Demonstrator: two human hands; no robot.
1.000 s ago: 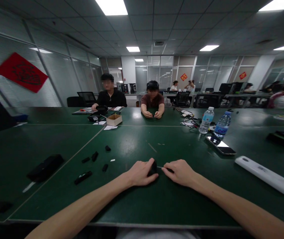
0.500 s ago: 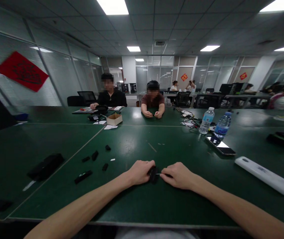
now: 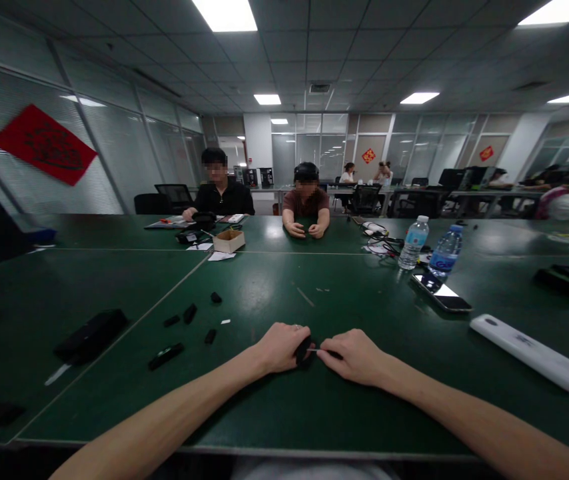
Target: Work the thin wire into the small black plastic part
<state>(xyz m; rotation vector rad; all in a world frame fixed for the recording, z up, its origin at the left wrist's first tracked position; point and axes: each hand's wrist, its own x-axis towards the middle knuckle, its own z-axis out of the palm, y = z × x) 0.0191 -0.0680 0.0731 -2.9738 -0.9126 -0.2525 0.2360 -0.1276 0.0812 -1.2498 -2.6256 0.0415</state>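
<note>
The left hand point(image 3: 279, 348) and right hand point(image 3: 357, 358) sit close together just inside the near edge of a dark green tabletop point(image 3: 269, 407). Between them is a small matte black object point(image 3: 304, 351), partly hidden by the fingers and nearer the left hand, whose fingers clench around it. From its right side a thin pale pin point(image 3: 317, 350) runs almost level toward the right hand, its long axis crossing the person's body. The right hand's fingertips point(image 3: 332, 354) close on the pin's far end, though how firmly they grip is hard to tell. Left of the small matte black object lie short black plastic pieces point(image 3: 190, 313) and, farther off, a flat black case point(image 3: 91, 336). To its right is a long white plastic case point(image 3: 532, 353), with a black smartphone point(image 3: 441, 298) and two clear water bottles point(image 3: 429, 248) beyond. Far ahead of it stands an open cardboard box point(image 3: 228, 241), and a co-worker in a brown shirt point(image 3: 307, 201) sits with both hands together.
</note>
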